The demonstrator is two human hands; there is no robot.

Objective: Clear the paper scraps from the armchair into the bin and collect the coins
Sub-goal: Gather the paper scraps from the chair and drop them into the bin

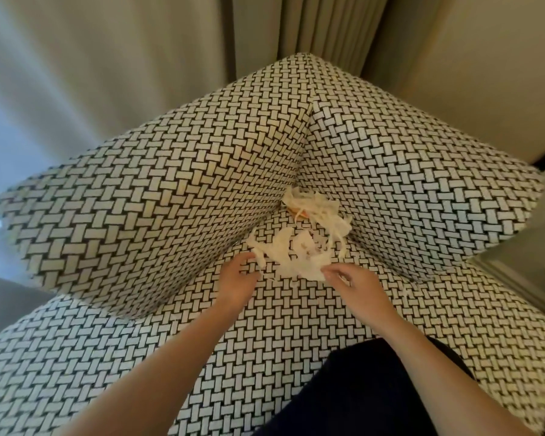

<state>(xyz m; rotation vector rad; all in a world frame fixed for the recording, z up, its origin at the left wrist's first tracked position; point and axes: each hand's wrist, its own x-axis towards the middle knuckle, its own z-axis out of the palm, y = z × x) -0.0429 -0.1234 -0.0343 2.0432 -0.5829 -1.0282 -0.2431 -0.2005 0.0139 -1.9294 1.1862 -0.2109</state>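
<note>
My right grip (350, 286) looks pinched, thumb to forefinger, on the near edge of the paper scraps (291, 254). My left grip (238, 275) is loose and apart, fingertips just touching the heap's left fringe. The scraps lie far back on the armchair's seat (265, 325), and a second tuft (317, 209) is wedged in the corner where the backrest (170, 184) meets the side arm (406, 171).

The risk, as I judge it, is the paper itself: thin, stringy shreds that don't hang together. A pinch on one edge would lift a few strands and shed the rest — or nudge them deeper into the crease. I see no coins plainly. Something orange-yellow (297, 214) shows under the corner tuft, but I cannot tell what it is. If coins sit under the paper, a hasty scoop could carry them off with the rubbish or tip them into the seam.

The bin is out of view, so loose strands may drop on the way. Curtains (312, 26) hang behind the chair, and nothing stands between my grips and the scraps.
</note>
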